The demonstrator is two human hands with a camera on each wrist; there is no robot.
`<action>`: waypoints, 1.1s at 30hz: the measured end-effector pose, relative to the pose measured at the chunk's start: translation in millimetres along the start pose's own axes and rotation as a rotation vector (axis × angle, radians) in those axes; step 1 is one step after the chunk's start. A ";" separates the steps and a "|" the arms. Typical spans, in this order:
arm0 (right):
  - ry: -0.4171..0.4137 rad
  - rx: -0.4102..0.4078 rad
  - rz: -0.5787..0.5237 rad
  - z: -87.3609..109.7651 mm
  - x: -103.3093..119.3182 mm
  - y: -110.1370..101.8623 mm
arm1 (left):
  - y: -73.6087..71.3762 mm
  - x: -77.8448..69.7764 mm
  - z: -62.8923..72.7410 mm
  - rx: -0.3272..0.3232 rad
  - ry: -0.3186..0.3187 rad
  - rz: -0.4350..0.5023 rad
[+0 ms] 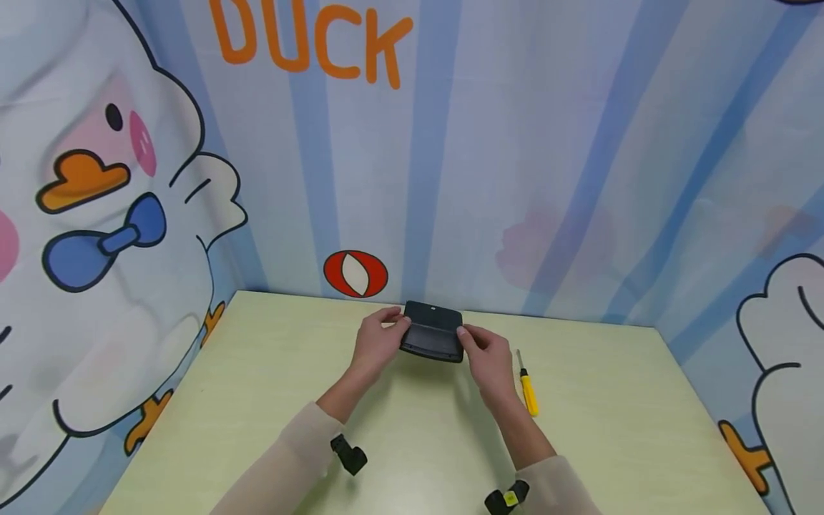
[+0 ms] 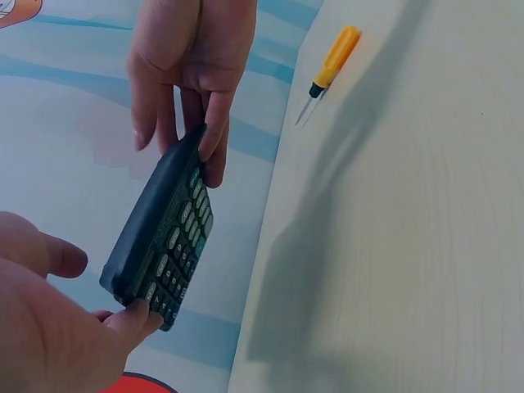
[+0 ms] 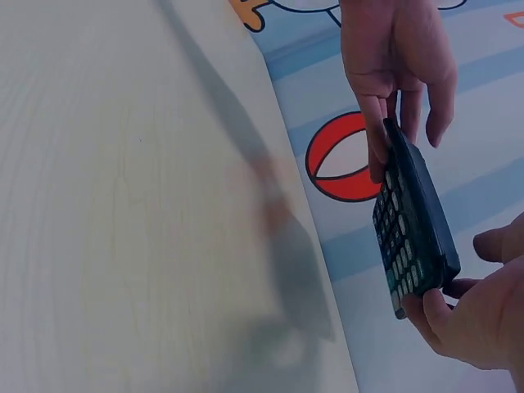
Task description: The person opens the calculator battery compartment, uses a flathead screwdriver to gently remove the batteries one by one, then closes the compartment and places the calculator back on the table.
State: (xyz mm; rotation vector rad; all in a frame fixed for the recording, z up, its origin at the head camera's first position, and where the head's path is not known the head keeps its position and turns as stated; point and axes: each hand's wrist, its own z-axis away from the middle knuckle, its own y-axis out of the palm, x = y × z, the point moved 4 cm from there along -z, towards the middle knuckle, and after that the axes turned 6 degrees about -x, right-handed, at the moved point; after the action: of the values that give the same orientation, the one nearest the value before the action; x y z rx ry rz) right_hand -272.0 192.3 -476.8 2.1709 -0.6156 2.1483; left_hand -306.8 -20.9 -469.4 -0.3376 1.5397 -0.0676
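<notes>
A black calculator (image 1: 433,332) is held up above the far part of the table by both hands. Its plain dark back faces the head camera, and its rows of keys (image 2: 182,237) show in both wrist views. My left hand (image 1: 376,343) grips one short end, with fingertips touching the key side. At the opposite end my right hand (image 1: 492,361) holds on in the same way. To the right of the right hand lies a screwdriver (image 1: 528,393) with a yellow handle, its metal shaft pointing toward the back.
A pale wooden table (image 1: 277,357) stretches beneath the hands. Behind and beside it hangs a blue-striped cloth backdrop (image 1: 476,164) printed with ducks and a red-and-white ball. Each wrist carries a small black camera (image 1: 349,455).
</notes>
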 end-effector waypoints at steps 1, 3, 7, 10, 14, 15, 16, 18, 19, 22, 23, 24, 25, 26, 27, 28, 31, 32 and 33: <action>0.000 -0.009 0.004 0.7 0.3 0.9 | -0.1 -0.6 0.6 0.000 0.004 0.007; 0.003 -0.023 0.007 1.1 -0.1 2.2 | -0.4 -1.2 1.7 0.001 0.008 0.020; 0.004 -0.040 0.035 2.1 -0.2 2.1 | -0.9 1.4 3.1 0.018 0.013 0.032; -0.004 -0.046 0.064 2.8 -1.3 0.6 | 0.0 7.3 3.5 0.024 0.018 0.021; -0.026 -0.050 0.096 3.5 -5.9 -1.2 | 3.0 16.8 5.0 0.010 0.025 0.010; -0.031 -0.052 0.104 3.8 -7.6 -1.5 | 4.0 19.3 5.4 0.005 0.028 0.008; -0.035 -0.053 0.113 4.1 -9.2 -1.7 | 5.1 21.6 6.1 -0.001 0.031 0.008; -0.036 -0.056 0.135 4.1 -13.3 -2.0 | 7.0 25.5 7.8 -0.009 0.040 0.006; -0.036 -0.056 0.141 4.3 -15.3 -2.2 | 8.0 27.8 8.4 -0.013 0.038 0.003; -0.029 -0.049 0.153 4.5 -22.0 -2.5 | 10.4 34.6 10.5 -0.016 0.032 -0.007; -0.025 -0.046 0.156 5.0 -24.2 -2.6 | 11.1 36.8 11.2 -0.013 0.028 -0.012; -0.021 -0.045 0.160 5.3 -26.6 -2.7 | 11.7 38.9 12.1 -0.011 0.027 -0.017; -0.018 -0.042 0.163 5.7 -29.0 -2.5 | 12.2 41.4 12.6 -0.011 0.021 -0.020; -0.016 -0.039 0.166 6.1 -31.4 -2.3 | 12.6 43.6 13.3 -0.011 0.015 -0.022; -0.014 -0.035 0.169 6.4 -34.5 -1.8 | 13.0 45.8 13.9 -0.011 0.010 -0.026; -0.011 -0.033 0.173 6.6 -37.6 -1.3 | 13.3 47.7 14.4 -0.013 0.004 -0.033; -0.003 -0.026 0.178 6.7 -46.6 0.4 | 14.2 53.0 15.2 -0.016 -0.012 -0.058; -0.001 -0.023 0.179 6.8 -49.3 0.9 | 14.3 54.1 15.6 -0.016 -0.018 -0.065; 0.002 -0.019 0.179 7.0 -51.6 1.4 | 14.6 54.9 15.8 -0.015 -0.019 -0.074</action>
State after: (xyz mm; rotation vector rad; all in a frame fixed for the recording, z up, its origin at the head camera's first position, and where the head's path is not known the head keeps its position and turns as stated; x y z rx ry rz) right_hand -264.2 202.3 -527.3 2.1797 -0.8572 2.2170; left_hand -291.6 -18.2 -526.3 -0.4063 1.5095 -0.1102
